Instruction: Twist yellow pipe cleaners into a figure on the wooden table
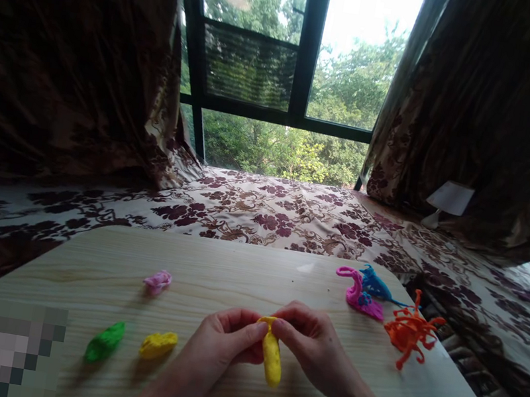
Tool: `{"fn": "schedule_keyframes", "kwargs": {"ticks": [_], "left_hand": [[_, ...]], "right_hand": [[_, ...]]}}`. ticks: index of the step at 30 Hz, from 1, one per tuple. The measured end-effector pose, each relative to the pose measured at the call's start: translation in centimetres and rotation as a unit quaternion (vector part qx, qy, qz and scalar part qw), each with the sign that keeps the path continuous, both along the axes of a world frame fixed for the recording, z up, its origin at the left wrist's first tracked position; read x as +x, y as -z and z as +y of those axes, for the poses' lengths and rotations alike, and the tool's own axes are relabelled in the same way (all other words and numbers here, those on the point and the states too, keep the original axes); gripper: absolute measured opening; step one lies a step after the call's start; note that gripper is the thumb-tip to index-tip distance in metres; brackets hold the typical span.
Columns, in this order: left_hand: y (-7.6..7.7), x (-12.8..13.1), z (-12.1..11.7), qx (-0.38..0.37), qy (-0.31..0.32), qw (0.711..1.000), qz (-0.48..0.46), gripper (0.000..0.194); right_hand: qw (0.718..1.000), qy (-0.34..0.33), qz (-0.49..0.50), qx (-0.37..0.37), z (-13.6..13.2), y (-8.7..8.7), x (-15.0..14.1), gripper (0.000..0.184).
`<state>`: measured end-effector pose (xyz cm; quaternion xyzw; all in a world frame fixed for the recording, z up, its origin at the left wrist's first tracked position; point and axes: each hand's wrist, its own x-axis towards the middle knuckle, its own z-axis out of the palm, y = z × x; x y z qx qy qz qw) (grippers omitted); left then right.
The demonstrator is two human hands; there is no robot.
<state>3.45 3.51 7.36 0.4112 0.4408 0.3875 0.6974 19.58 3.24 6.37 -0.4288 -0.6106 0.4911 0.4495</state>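
Between my two hands is a piece of yellow modelling clay (pixel 272 361), a thick rounded roll hanging down with a thinner flattened bit at its top. My left hand (pixel 227 340) pinches that top bit from the left with thumb and fingers. From the right, my right hand (pixel 310 340) pinches the same bit, its thumb close to the other thumb. The fingertips behind the clay are partly hidden. A second lump of yellow clay (pixel 158 345) lies on the table left of my left hand, beside a green lump (pixel 105 341).
A pink lump (pixel 158 281) lies farther back on the wooden table (pixel 234 267). At the right are a magenta swan-like figure (pixel 358 297), a blue figure (pixel 377 283) and an orange many-armed figure (pixel 411 332). Flowered cloth, a small lamp (pixel 450 198) and a window stand beyond.
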Motion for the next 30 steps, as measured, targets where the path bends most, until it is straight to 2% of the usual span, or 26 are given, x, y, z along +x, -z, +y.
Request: {"fn": "schedule_keyframes", "kwargs": {"ticks": [5, 11, 14, 17, 21, 25, 27, 30], "left_hand": [[0.6, -0.1, 0.2, 0.013, 0.03, 0.999, 0.038, 0.028], [-0.3, 0.1, -0.2, 0.036, 0.043, 0.996, 0.065, 0.028], [-0.2, 0.0, -0.1, 0.041, 0.029, 0.996, 0.074, 0.027], [0.4, -0.1, 0.3, 0.015, 0.014, 0.999, 0.047, 0.026], [0.3, -0.1, 0.3, 0.01, -0.005, 0.999, 0.03, 0.028], [-0.2, -0.2, 0.2, 0.032, 0.034, 0.997, 0.062, 0.027], [0.0, -0.3, 0.2, 0.051, 0.035, 0.995, 0.078, 0.027], [0.4, -0.4, 0.2, 0.086, 0.007, 0.992, 0.091, 0.027]], "right_hand": [[0.994, 0.047, -0.081, 0.052, -0.5, -0.1, -0.4, 0.014], [0.97, 0.097, -0.167, 0.149, -0.9, -0.2, -0.9, 0.013], [0.977, 0.088, -0.153, 0.116, -0.4, 0.1, -0.7, 0.016], [0.992, 0.041, -0.107, 0.046, 0.1, 0.4, -0.2, 0.025], [0.999, -0.005, -0.05, -0.01, 0.2, 0.7, 0.3, 0.025], [0.998, 0.011, -0.053, -0.029, 0.0, 1.0, 0.0, 0.025], [0.996, 0.036, -0.087, 0.003, -0.2, 1.0, -0.3, 0.023], [0.978, 0.064, -0.162, 0.117, -0.6, 0.6, -0.7, 0.018]]}}
